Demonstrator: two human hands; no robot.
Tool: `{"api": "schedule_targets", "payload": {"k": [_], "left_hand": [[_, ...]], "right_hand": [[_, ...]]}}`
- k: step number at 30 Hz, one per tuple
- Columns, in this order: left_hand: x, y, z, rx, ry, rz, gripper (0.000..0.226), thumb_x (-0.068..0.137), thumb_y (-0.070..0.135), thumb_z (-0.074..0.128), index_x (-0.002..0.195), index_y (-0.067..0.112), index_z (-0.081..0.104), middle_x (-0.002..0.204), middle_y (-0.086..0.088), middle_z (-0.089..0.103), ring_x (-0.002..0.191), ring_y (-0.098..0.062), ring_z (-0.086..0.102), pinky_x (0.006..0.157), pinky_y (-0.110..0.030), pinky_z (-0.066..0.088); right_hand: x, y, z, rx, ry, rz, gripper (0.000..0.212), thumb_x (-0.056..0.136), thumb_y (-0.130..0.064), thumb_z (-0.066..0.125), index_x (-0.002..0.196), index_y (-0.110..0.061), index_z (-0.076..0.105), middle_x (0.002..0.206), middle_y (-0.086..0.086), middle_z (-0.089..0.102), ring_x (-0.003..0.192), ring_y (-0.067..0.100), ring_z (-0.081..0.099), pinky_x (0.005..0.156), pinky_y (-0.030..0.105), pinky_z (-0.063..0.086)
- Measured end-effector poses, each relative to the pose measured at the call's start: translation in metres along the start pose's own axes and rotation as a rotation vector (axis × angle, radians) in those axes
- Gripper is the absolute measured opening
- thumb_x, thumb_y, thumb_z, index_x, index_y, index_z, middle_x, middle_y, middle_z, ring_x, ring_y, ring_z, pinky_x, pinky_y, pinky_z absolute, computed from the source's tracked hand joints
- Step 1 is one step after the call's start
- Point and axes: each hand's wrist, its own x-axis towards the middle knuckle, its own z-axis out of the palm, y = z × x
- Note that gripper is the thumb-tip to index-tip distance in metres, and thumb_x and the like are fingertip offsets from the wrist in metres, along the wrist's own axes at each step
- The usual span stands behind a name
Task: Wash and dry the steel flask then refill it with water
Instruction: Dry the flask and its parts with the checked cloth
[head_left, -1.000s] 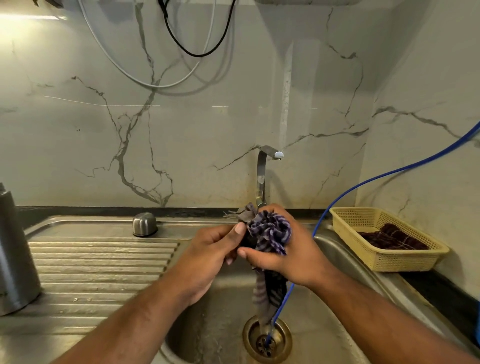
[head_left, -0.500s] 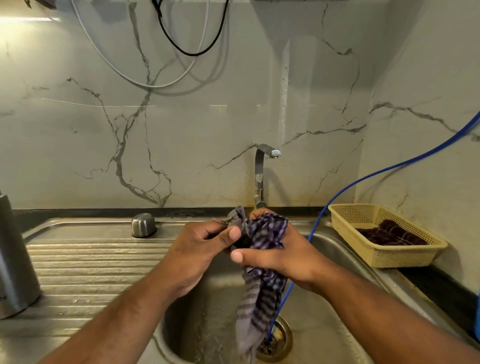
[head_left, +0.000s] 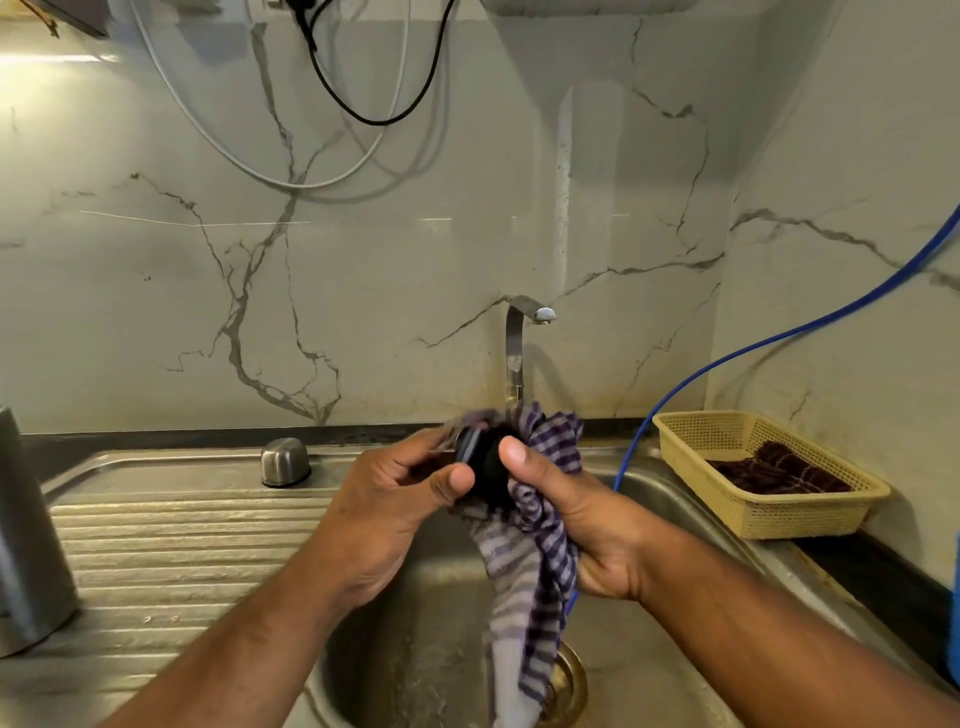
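Hands above the sink (head_left: 415, 665)
The left hand (head_left: 395, 499) pinches a black cap (head_left: 480, 457); the right hand (head_left: 587, 525) grips a striped cloth (head_left: 524, 571) around it. The steel flask (head_left: 26, 530) stands well apart at nine o'clock; a basket (head_left: 810, 519) at three.

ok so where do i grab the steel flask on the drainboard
Grip the steel flask round its straight cylindrical body, about mid-height, with the fingers coming in sideways from the sink side. It stands upright on the drainboard, and its far side is cut off by the frame's edge.
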Motion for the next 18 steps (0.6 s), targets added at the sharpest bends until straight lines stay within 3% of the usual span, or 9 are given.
{"api": "schedule_targets", "payload": {"k": [2, 5, 8, 10, 13, 15, 18], "left_hand": [[0.0, 0.004, 0.002, -0.028, -0.029, 0.005, 0.044, 0.075, 0.02, 0.078, 0.118, 0.028, 0.076, 0.125, -0.007, 0.071, 0.12, -0.02, 0.065, 0.094, -0.026, 0.054], [-0.001, 0.01, -0.002, 0.126, -0.038, 0.05, 0.048, 0.081, 0.011, 0.072, 0.126, 0.028, 0.071, 0.127, -0.003, 0.071, 0.122, -0.016, 0.065, 0.097, -0.025, 0.054], [-0.002, 0.014, -0.006, 0.332, -0.011, 0.058, 0.05, 0.08, 0.017, 0.074, 0.129, 0.029, 0.065, 0.119, 0.006, 0.075, 0.115, -0.008, 0.068, 0.093, -0.019, 0.054], [-0.003, 0.013, -0.005, 0.39, -0.006, 0.033, 0.049, 0.08, 0.025, 0.075, 0.128, 0.03, 0.064, 0.112, 0.009, 0.077, 0.108, -0.007, 0.071, 0.09, -0.019, 0.056], [-0.003, 0.005, -0.004, 0.426, -0.002, -0.042, 0.045, 0.084, 0.028, 0.077, 0.127, 0.024, 0.064, 0.11, 0.006, 0.076, 0.104, -0.01, 0.072, 0.085, -0.026, 0.058], [-0.002, -0.001, -0.004, 0.548, 0.003, -0.047, 0.047, 0.086, 0.029, 0.08, 0.128, 0.027, 0.06, 0.111, 0.01, 0.075, 0.103, -0.005, 0.07, 0.092, -0.031, 0.058], [-0.004, -0.008, -0.001, 0.688, 0.01, -0.056, 0.084, 0.082, 0.041, 0.082, 0.149, 0.044, 0.032, 0.12, 0.014, 0.071, 0.111, 0.0, 0.066, 0.102, -0.032, 0.052]], "right_hand": [[-0.001, 0.003, 0.0, 0.019, -0.043, 0.033, 0.071, 0.067, -0.028, 0.096, 0.129, -0.005, 0.069, 0.126, 0.023, 0.068, 0.108, 0.03, 0.071, 0.088, 0.038, 0.06], [0.001, 0.004, 0.0, -0.164, 0.044, -0.034, 0.048, 0.084, -0.019, 0.084, 0.128, -0.008, 0.068, 0.123, 0.019, 0.071, 0.11, 0.029, 0.071, 0.093, 0.038, 0.058], [0.002, 0.001, -0.001, -0.52, 0.211, -0.177, 0.048, 0.085, -0.025, 0.082, 0.13, -0.017, 0.065, 0.121, 0.006, 0.074, 0.115, 0.023, 0.07, 0.105, 0.044, 0.052], [0.001, 0.0, -0.001, -0.722, 0.337, -0.257, 0.051, 0.081, -0.036, 0.085, 0.126, -0.023, 0.065, 0.116, -0.003, 0.075, 0.109, 0.014, 0.071, 0.103, 0.042, 0.053], [0.0, -0.001, 0.001, -0.839, 0.442, -0.361, 0.048, 0.078, -0.044, 0.085, 0.118, -0.028, 0.065, 0.108, -0.012, 0.075, 0.1, 0.003, 0.071, 0.092, 0.03, 0.055], [-0.001, -0.001, 0.001, -0.959, 0.484, -0.401, 0.045, 0.074, -0.049, 0.085, 0.112, -0.033, 0.065, 0.102, -0.021, 0.073, 0.095, -0.005, 0.069, 0.082, 0.017, 0.052], [0.0, 0.001, -0.002, -1.085, 0.545, -0.398, 0.046, 0.07, -0.054, 0.086, 0.107, -0.039, 0.064, 0.097, -0.027, 0.071, 0.092, -0.015, 0.063, 0.071, 0.005, 0.046]]}}
